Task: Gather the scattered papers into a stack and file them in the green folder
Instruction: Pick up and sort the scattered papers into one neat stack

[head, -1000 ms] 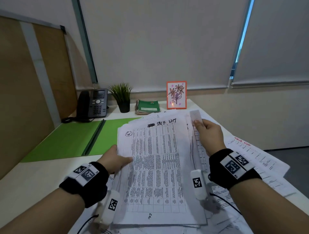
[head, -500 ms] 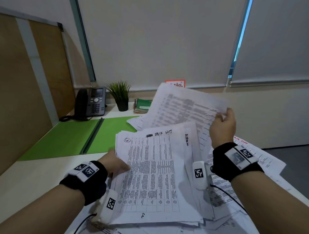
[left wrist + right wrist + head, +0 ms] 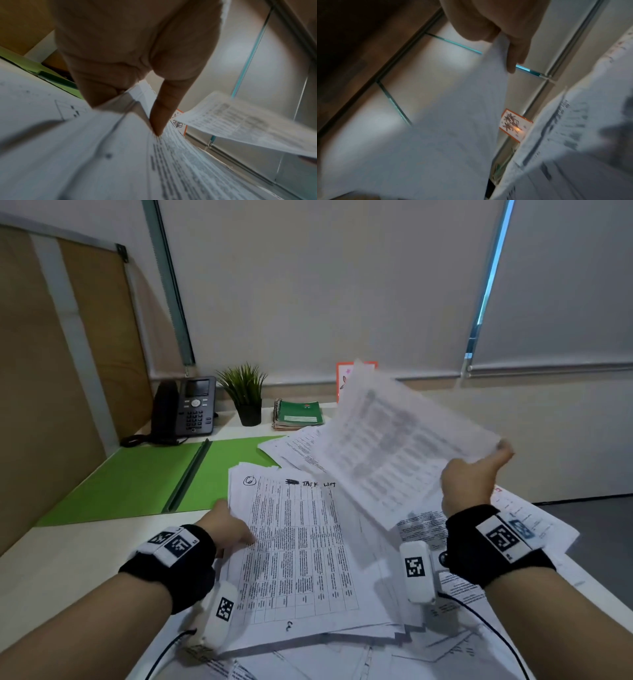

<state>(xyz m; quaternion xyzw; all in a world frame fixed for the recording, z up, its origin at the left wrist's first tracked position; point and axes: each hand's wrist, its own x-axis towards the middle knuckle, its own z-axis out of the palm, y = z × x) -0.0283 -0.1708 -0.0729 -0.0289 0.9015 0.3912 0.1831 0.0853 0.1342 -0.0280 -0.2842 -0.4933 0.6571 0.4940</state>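
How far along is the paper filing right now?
Partly done: a stack is gathered under the left hand, thumb on top. In hand: the right hand lifts a sheet above it. Left: loose papers at the right, and the open green folder holds nothing yet.

Free: bare table (image 3: 68,570) at near left, in front of the open green folder (image 3: 137,474); folder faces largely uncovered. Blocked: centre and right, covered by the stack (image 3: 294,542) and loose papers (image 3: 455,597); a lifted sheet (image 3: 394,446) spans the air above them. Back edge: phone (image 3: 191,405), potted plant (image 3: 245,392), notebooks (image 3: 298,414), framed picture (image 3: 342,374). Wood panel (image 3: 44,371) closes the left.
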